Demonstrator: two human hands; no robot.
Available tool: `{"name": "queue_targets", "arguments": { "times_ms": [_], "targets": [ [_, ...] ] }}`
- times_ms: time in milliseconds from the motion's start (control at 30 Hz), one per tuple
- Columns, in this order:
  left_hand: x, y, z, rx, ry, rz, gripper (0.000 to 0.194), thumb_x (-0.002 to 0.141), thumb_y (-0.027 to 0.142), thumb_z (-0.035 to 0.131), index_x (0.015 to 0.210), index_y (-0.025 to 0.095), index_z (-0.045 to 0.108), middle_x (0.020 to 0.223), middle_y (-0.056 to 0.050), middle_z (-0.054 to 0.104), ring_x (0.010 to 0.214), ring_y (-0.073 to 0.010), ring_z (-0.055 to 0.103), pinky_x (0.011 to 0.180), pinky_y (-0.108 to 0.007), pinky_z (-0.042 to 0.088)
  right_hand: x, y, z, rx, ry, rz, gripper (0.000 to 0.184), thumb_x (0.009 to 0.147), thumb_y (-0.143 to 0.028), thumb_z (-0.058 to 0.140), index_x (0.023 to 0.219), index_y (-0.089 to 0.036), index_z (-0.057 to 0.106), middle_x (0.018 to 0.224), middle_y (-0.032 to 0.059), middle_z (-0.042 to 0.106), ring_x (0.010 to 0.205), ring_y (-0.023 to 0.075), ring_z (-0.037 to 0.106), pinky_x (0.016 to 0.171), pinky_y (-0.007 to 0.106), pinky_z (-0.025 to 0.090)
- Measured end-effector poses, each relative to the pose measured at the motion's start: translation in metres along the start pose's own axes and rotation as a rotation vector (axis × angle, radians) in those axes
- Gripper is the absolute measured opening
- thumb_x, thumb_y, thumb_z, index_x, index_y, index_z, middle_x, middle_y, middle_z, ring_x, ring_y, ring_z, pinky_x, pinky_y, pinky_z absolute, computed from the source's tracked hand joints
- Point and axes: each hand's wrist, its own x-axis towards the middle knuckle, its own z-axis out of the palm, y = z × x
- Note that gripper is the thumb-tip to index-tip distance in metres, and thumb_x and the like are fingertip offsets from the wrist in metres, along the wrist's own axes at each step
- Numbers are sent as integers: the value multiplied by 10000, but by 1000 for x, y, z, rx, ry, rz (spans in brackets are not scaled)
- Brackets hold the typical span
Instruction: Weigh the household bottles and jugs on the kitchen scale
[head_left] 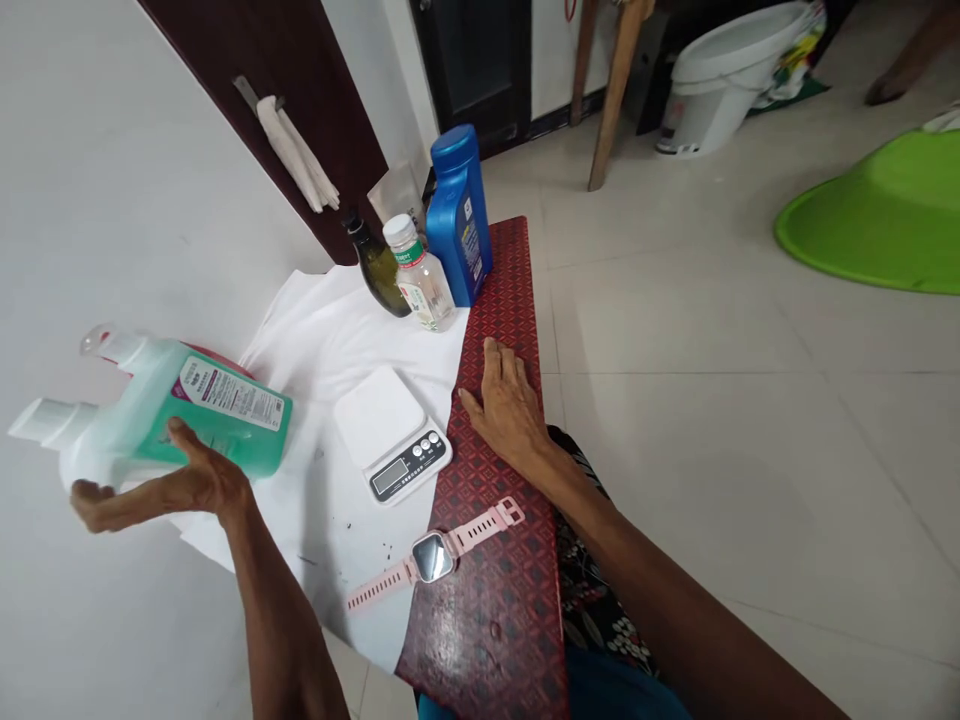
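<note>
My left hand (pixel 169 485) is at the left, in front of a bottle of green liquid (pixel 255 445) with a white cap. Its thumb and fingers are spread apart, and I cannot tell whether they touch the bottle. A second capped bottle stands close behind it. My right hand (pixel 510 405) lies flat, palm down, on the red patterned table cover (pixel 510 280), holding nothing. Between the hands sits a white digital kitchen scale (pixel 394 435) with a bare platform. Nearer to me, a pink-strapped smartwatch (pixel 433 556) lies stretched out, face up.
Toward the table's far end stand a blue bottle (pixel 459 225), a clear bottle with a white cap (pixel 424 285) and a dark green bottle (pixel 379 270). White cloth (pixel 322 320) covers the wall side. A white bucket (pixel 712 90) and a green object (pixel 885 220) are off to the right.
</note>
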Motion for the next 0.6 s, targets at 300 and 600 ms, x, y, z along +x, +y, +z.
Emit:
{"name": "queue_targets", "arguments": {
  "times_ms": [300,600],
  "targets": [
    [8,42,150,-6,-257,59,690,791,634,854,1253,206,571,1242,-133,683,1173,-292,680,1028,-466,564,0,0,1,45,16,18,762,978,-236,536,1651,13,281,1592,332,481,1495,442,476,1244,678,405],
    [20,35,232,188,-370,-80,545,707,488,912,1044,228,571,1055,-98,719,1068,-341,707,946,-460,557,0,-6,-3,109,16,52,769,981,-206,539,1669,1,265,1615,321,461,1519,418,454,1259,639,401]
  ]
}}
